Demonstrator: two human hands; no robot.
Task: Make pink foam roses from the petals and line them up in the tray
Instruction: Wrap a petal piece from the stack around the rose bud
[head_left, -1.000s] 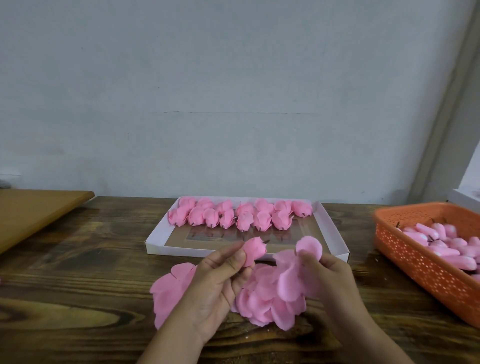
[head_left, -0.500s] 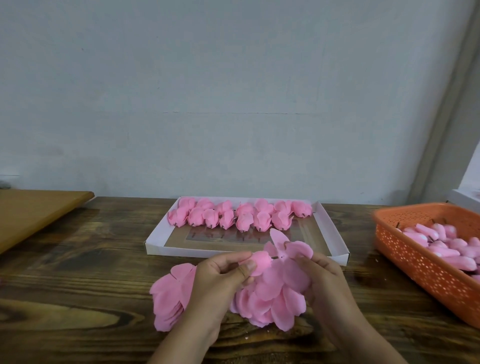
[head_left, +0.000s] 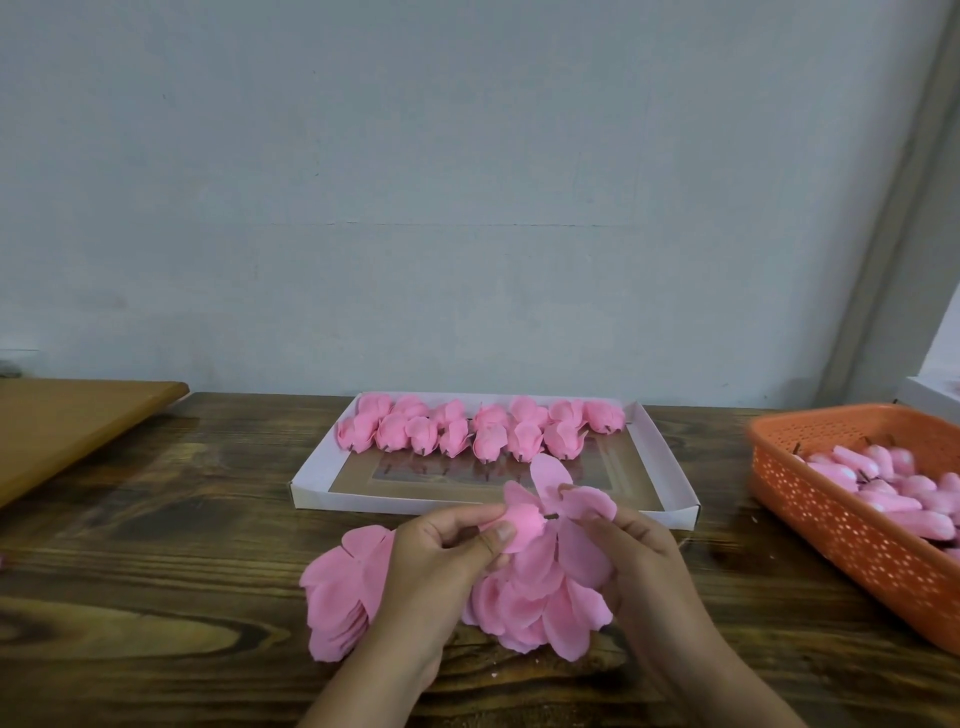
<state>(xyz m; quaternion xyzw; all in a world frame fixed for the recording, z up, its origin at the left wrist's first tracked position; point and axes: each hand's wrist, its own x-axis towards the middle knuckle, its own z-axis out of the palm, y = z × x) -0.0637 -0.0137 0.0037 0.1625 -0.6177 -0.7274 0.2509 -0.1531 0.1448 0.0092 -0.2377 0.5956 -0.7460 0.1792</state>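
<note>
Head view, bud (head_left: 522, 521) now meeting petals (head_left: 582, 501)

Pink bud (head_left: 519, 521) pinched above loose petals (head_left: 540, 603); finished roses (head_left: 478, 431) rowed in tray (head_left: 670, 467) (far end).

I see the basket (head_left: 841, 525) cut off by the right edge, the board (head_left: 67, 431) by the left. My left hand (head_left: 441, 561) covers part of the petal pile (head_left: 337, 597); my right hand (head_left: 639, 561) hides the petals' (head_left: 576, 499) base. Both forearms leave the frame below.
</note>
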